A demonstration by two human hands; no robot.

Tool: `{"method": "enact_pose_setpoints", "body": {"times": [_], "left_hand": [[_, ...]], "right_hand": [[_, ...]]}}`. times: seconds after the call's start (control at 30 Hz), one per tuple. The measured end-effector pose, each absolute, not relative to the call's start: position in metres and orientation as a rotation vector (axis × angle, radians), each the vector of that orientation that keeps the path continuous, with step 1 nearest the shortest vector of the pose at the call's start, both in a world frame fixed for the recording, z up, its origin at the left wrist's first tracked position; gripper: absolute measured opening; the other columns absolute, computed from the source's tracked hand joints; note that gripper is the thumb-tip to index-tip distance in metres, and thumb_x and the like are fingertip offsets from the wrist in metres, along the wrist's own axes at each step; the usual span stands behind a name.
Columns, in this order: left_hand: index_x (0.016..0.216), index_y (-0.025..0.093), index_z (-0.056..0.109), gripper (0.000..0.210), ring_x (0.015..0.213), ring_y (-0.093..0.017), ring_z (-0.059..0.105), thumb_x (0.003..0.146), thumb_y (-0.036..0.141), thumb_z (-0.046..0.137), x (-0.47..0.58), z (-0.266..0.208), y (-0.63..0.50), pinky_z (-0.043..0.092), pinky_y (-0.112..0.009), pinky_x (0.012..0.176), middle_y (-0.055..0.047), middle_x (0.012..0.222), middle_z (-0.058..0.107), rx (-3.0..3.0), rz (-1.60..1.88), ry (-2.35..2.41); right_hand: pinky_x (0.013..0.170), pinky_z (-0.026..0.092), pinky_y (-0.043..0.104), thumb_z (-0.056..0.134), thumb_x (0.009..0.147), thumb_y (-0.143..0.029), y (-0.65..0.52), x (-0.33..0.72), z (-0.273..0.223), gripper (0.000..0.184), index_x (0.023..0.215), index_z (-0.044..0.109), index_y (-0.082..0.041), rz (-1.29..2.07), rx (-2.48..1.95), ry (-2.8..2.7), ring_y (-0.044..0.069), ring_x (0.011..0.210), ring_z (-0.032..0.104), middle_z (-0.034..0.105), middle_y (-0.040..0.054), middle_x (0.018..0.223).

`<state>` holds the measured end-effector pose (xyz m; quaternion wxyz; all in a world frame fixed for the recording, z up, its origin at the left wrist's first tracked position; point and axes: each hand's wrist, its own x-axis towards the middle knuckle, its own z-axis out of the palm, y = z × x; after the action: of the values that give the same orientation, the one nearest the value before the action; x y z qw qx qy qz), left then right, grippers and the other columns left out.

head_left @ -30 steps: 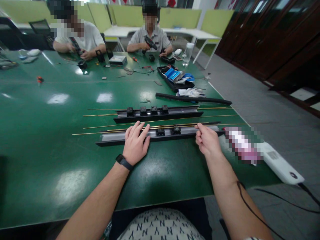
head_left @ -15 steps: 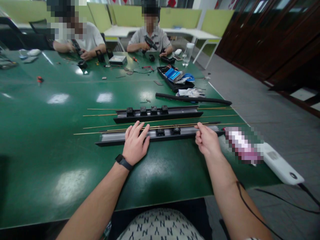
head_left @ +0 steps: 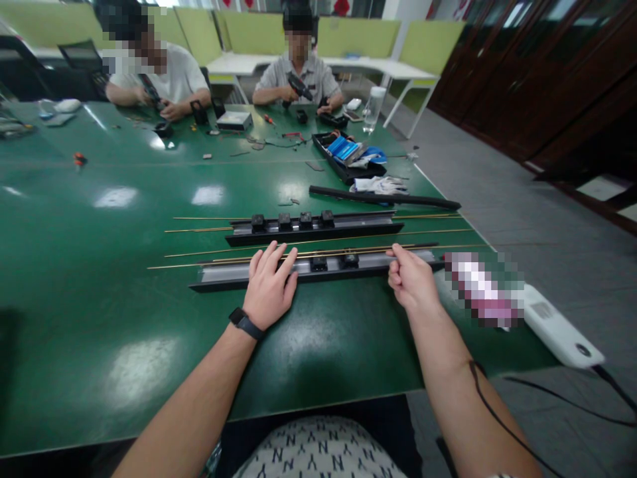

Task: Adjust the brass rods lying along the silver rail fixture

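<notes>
My left hand (head_left: 270, 285) lies across the nearer black channel (head_left: 223, 273), fingers stretched out over it and over thin brass rods that run along its length. Farther along the same channel my right hand (head_left: 412, 277) is closed, thumb and forefinger pinching at a thin brass rod (head_left: 328, 253). Between the hands, two small black blocks (head_left: 318, 263) sit in the channel's pale inner face. Whatever lies directly beneath my left palm is hidden.
A second black channel (head_left: 318, 233) with several black blocks lies just beyond. Past it are a black foam strip (head_left: 388, 197), white gloves (head_left: 381, 185) and a black tray (head_left: 343, 170). A white power strip (head_left: 562, 325) is at right. Two people work across the table.
</notes>
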<state>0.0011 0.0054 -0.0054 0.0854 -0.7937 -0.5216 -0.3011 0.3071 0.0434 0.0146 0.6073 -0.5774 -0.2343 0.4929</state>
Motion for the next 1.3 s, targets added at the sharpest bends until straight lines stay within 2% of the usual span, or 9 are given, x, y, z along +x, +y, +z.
{"method": "enact_pose_setpoints", "body": {"times": [0.5,1.1,1.3], "left_hand": [[0.15,0.019,0.053,0.049,0.153,-0.032,0.039,0.102,0.03,0.052,0.0006,-0.0047,0.005,0.028,-0.055,0.126,-0.016,0.153,0.055,-2.366,-0.88,-1.549],[0.151,0.018,0.052,0.05,0.154,-0.033,0.038,0.102,0.03,0.052,0.0008,-0.0042,0.0039,0.027,-0.055,0.126,-0.017,0.154,0.054,-2.375,-0.865,-1.56],[0.152,0.022,0.051,0.051,0.154,-0.032,0.038,0.102,0.03,0.051,-0.0001,-0.0057,0.0053,0.028,-0.056,0.126,-0.016,0.154,0.054,-2.385,-0.891,-1.568]], "right_hand": [[0.026,0.019,0.015,0.08,0.083,-0.044,0.0426,0.3082,0.0159,0.029,0.087,0.068,-0.017,1.17,-1.319,-0.588,0.004,0.029,0.034,0.054,-0.0064,0.05],[0.025,0.02,0.014,0.083,0.08,-0.042,0.0421,0.3078,0.0149,0.03,0.086,0.069,-0.016,1.186,-1.317,-0.594,0.004,0.03,0.034,0.052,-0.0072,0.049],[0.026,0.02,0.014,0.084,0.08,-0.042,0.0417,0.3079,0.016,0.03,0.086,0.069,-0.017,1.192,-1.323,-0.602,0.004,0.029,0.034,0.053,-0.0071,0.049]]}}
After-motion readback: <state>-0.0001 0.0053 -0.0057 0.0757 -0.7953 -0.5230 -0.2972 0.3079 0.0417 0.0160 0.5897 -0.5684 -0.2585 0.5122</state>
